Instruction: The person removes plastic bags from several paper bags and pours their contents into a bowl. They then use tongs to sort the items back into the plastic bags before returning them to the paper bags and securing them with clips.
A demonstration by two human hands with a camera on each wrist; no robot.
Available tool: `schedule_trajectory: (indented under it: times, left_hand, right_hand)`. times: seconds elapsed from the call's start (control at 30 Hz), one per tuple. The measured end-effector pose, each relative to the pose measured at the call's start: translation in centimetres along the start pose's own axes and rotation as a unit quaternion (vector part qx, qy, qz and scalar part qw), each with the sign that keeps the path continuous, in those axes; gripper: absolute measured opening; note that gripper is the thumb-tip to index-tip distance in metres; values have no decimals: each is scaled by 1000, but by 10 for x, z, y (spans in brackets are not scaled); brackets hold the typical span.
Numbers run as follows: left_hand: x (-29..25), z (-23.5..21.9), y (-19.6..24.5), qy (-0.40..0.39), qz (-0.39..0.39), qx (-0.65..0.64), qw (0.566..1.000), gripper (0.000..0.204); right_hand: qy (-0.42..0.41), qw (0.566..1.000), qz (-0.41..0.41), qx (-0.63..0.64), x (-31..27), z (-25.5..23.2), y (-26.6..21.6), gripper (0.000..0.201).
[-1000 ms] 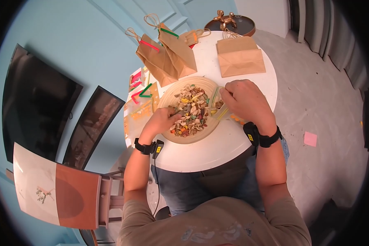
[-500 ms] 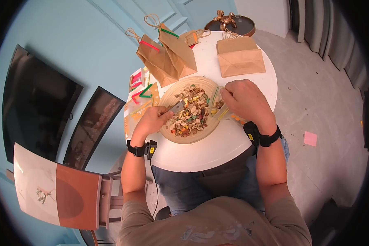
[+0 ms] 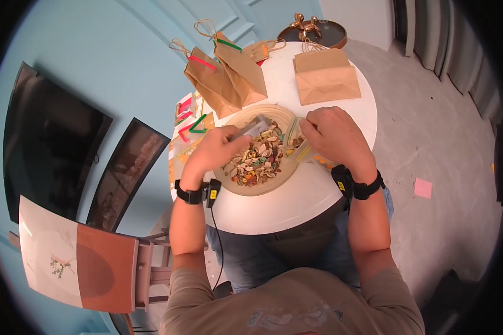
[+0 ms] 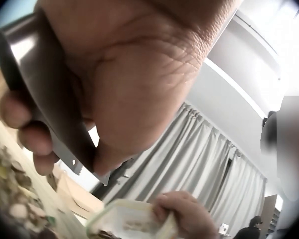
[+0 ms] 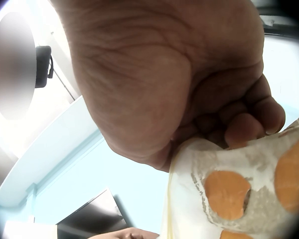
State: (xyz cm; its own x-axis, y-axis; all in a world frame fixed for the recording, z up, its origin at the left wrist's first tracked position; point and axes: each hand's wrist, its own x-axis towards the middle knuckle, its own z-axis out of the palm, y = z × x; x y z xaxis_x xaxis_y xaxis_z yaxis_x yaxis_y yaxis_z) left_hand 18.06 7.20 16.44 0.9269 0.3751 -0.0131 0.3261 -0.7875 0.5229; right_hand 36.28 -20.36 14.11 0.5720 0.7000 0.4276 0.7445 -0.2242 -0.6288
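My left hand grips metal tongs, whose blades reach over the far left part of a round tan bowl. A mix of dried petals and pods, with yellow, green and orange bits, lies in the bowl. In the left wrist view the tongs' bent back stands out behind the palm, the fingers around one arm. My right hand pinches the edge of a clear zip bag with orange dots. Its mouth gapes toward the bowl at the right rim, and some dried pieces show inside.
Two upright brown paper bags with red and green strips stand behind the bowl on the white round table. Another paper bag lies at the back right. Dotted plastic bags and bent strips lie at the left.
My left hand first drew the tongs back from the middle of the mix, then raised them toward the bowl's far side. The right hand and zip bag have stayed in place.
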Motion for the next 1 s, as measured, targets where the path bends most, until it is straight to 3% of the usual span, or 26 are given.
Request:
schedule_trajectory:
  times: [0.13, 0.23, 0.33, 0.43, 0.53, 0.63, 1.0]
  left_hand:
    - [16, -14, -41, -39, -151, 22, 988, 51]
    - [23, -11, -74, -90, -187, -4, 978, 46]
    - [23, -1, -82, -111, -170, -72, 977, 44]
    - [18, 10, -71, -117, -122, -6, 986, 43]
    - [9, 19, -54, -74, -47, 108, 990, 41]
    - [5, 28, -48, -35, -27, 135, 990, 39]
    - [-3, 31, -33, -20, -8, 213, 977, 34]
  right_hand:
    - [-3, 1000, -3, 6, -1, -2, 3, 35]
    - [-3, 1000, -2, 9, -2, -4, 3, 36]
    - [-6, 1000, 1, 11, -3, -4, 3, 36]
    - [-7, 1000, -2, 6, -2, -3, 3, 36]
    - [-10, 1000, -1, 4, -1, -1, 2, 36]
    - [-6, 1000, -7, -1, -1, -1, 3, 36]
    - [-3, 1000, -9, 1, -3, -3, 3, 36]
